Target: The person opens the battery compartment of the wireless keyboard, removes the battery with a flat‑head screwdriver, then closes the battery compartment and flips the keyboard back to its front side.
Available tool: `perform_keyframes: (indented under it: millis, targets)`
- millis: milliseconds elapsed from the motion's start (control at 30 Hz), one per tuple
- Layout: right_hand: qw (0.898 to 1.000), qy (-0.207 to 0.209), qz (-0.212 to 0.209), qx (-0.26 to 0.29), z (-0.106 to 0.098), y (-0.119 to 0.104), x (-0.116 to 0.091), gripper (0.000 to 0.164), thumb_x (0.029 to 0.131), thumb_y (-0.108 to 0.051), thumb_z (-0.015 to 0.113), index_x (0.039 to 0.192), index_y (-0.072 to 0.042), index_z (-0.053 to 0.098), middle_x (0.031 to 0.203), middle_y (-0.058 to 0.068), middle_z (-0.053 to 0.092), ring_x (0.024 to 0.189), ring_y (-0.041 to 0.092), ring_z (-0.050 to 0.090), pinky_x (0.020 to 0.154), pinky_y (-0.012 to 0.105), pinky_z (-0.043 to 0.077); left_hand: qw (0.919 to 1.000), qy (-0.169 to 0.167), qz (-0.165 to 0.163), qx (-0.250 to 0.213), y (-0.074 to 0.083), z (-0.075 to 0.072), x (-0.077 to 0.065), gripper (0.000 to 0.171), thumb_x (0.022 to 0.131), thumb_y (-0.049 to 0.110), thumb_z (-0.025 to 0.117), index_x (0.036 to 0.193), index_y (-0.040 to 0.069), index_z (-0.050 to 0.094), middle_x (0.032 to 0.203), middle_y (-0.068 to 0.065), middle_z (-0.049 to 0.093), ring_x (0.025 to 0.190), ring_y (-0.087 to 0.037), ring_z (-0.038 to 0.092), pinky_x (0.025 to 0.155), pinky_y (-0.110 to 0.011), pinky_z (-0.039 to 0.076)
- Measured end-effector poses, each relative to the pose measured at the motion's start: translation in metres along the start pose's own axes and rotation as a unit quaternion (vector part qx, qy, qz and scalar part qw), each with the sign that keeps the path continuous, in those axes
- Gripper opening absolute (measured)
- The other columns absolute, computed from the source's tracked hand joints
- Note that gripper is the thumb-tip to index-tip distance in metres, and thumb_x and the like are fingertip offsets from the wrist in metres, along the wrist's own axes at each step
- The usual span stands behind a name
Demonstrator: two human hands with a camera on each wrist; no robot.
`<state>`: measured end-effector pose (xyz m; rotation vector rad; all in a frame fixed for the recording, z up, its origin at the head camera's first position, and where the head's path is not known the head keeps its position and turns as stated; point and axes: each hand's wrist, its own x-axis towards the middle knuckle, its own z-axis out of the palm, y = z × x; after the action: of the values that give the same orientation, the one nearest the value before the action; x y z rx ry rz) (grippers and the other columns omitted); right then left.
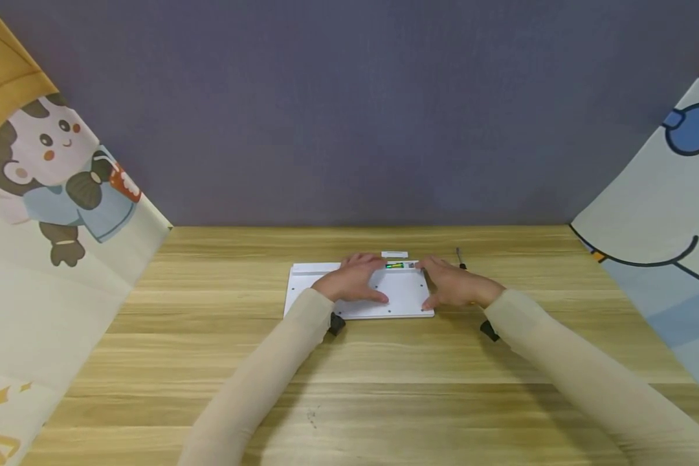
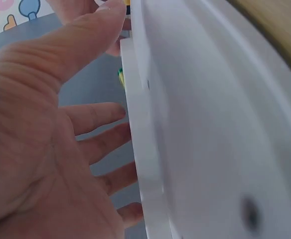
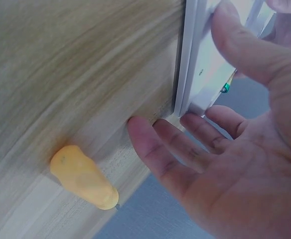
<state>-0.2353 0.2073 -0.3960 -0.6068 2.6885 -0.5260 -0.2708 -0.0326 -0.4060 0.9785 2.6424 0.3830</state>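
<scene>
A white keyboard (image 1: 404, 294), underside up by its look, lies on the table with several small dark dots on its flat face. A raised ridge along its far edge has an uncovered slot with a green and yellow battery (image 1: 394, 265). My left hand (image 1: 352, 281) reaches over the keyboard's middle; its spread fingers (image 2: 103, 144) touch the ridge. At the right end is my right hand (image 1: 454, 285), its thumb (image 3: 227, 17) over the face and its loosely straight fingers by the edge and tabletop. A small white cover (image 1: 394, 254) lies beyond the slot.
A screwdriver (image 1: 459, 255) lies right of the keyboard, partly hidden by the right hand; an orange handle (image 3: 83, 177) shows in the right wrist view. The wooden table (image 1: 384, 401) meets a grey-blue panel (image 1: 373, 116) at the back, with cartoon-printed panels at both sides.
</scene>
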Motion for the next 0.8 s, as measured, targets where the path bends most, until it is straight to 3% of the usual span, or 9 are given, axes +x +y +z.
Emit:
perform_keyframes:
  millis: [367, 800]
  targets:
    - [1.000, -0.008, -0.008, -0.006, -0.002, -0.002, 0.002, 0.080, 0.080, -0.027, 0.077, 0.139, 0.001, 0.030, 0.140, 0.024, 0.032, 0.129, 0.041, 0.032, 0.101, 0.054, 0.032, 1.0000, -0.001, -0.003, 0.003, 0.016, 0.005, 0.017, 0.077, 0.086, 0.048, 0.064, 0.148, 0.015, 0.032, 0.152, -0.004, 0.028, 0.140, -0.028, 0.017, 0.111, -0.047, 0.011]
    - [1.000, 0.000, -0.011, -0.008, -0.001, -0.001, 0.002, 0.081, 0.079, -0.024, 0.078, 0.138, 0.002, 0.029, 0.138, 0.024, 0.034, 0.127, 0.041, 0.034, 0.101, 0.053, 0.032, 0.9999, 0.011, -0.012, -0.001, 0.025, 0.011, 0.025, 0.064, 0.092, 0.030, 0.061, 0.146, 0.012, 0.032, 0.146, -0.008, 0.033, 0.137, -0.028, 0.022, 0.111, -0.046, 0.011]
